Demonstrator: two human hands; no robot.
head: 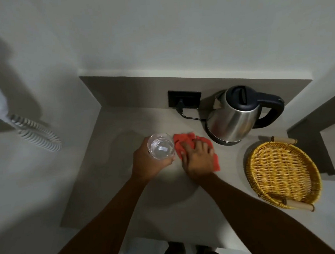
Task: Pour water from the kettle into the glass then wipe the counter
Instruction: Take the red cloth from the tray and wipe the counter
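Your left hand [147,164] is wrapped around the clear round drinking glass [161,148], fingers closed on its wall. The glass stands upright, mouth toward the camera, and holds clear water in its lower part; whether its base touches the pale grey counter [114,170] cannot be told from this angle.

Your right hand [197,158] lies palm down, fingers spread and nearly flat, pressing the crumpled red cloth [185,140] onto the counter. It pins the cloth and does not close around it. The cloth touches the right side of the glass and extends under and past your hand toward the right.

The stainless steel electric kettle with black lid and handle [234,117] stands upright on its base, just behind and right of the cloth, lid shut. Its spout points left toward the black wall socket [184,99]; its handle points right. A black cord [189,117] runs from the socket to the kettle base.

The round yellow wicker tray with wooden handles [283,173] rests at the counter's right end, holding nothing. A white coiled cord [38,135] hangs at the far left, well apart from the work area.
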